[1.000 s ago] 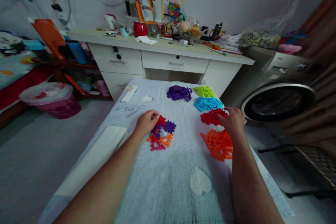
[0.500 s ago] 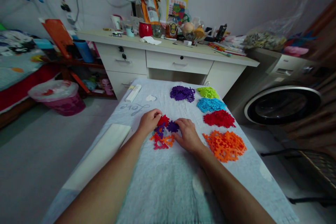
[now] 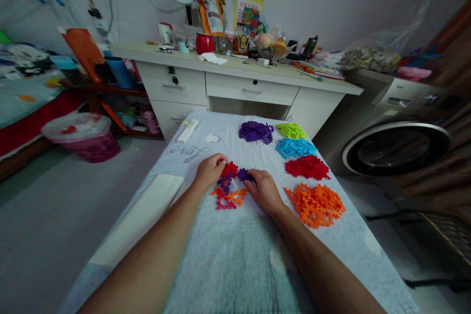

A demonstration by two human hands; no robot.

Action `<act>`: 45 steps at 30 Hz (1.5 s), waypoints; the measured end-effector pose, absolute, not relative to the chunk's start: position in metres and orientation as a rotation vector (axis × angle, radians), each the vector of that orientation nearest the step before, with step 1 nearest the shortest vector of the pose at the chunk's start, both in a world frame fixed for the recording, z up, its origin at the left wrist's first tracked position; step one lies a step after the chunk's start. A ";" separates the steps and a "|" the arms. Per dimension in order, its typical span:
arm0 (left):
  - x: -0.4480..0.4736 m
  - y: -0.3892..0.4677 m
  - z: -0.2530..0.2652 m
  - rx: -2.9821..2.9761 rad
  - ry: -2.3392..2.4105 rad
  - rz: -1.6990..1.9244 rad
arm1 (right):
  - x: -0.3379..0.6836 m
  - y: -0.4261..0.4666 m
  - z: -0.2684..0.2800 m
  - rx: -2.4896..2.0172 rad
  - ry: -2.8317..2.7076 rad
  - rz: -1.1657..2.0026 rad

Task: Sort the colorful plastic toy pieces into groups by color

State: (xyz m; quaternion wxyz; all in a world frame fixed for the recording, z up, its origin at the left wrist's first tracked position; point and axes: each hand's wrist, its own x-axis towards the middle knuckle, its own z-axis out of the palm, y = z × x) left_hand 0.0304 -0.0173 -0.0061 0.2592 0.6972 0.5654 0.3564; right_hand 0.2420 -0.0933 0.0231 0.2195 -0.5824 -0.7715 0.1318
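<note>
Near the middle of the cloth-covered table lies a small group of flat toothed plastic pieces: a red piece [image 3: 230, 170], a purple triangular piece [image 3: 224, 183], an orange triangular piece [image 3: 240, 196] and a pinkish-red triangular piece [image 3: 224, 200]. My left hand [image 3: 210, 171] has its fingers pinched on the left edge of the red piece. Just right of the group, my right hand [image 3: 265, 187] grips a purple piece [image 3: 243, 174] between thumb and fingers. That purple piece stands slightly apart from the red one, its right side hidden by my fingertips.
Sorted piles lie beyond and to the right: purple [image 3: 256, 131], green [image 3: 292, 130], blue [image 3: 296, 147], red [image 3: 308, 167] and orange [image 3: 315, 205]. A long white box [image 3: 143, 213] and a small white box [image 3: 188, 131] rest on the left. Behind stands a white desk [image 3: 176, 83].
My right hand has shifted slightly right, and the purple piece is now tilted and a little farther from the red one. My left hand has hardly moved.
</note>
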 end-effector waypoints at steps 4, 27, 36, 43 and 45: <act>0.031 -0.016 -0.008 1.897 1.516 0.981 | 0.243 -0.092 0.027 -1.686 -2.061 0.365; 0.032 -0.016 -0.008 1.875 1.509 0.992 | 0.262 -0.071 0.035 -2.053 -1.859 0.198; 0.032 -0.016 -0.009 1.864 1.497 1.000 | 0.263 -0.050 0.055 -2.217 -1.928 0.206; 0.032 -0.016 -0.007 1.865 1.516 0.989 | 0.251 -0.045 0.059 -2.270 -2.083 0.160; 0.032 -0.016 -0.006 1.871 1.517 0.996 | 0.246 -0.046 0.058 -2.283 -2.144 0.156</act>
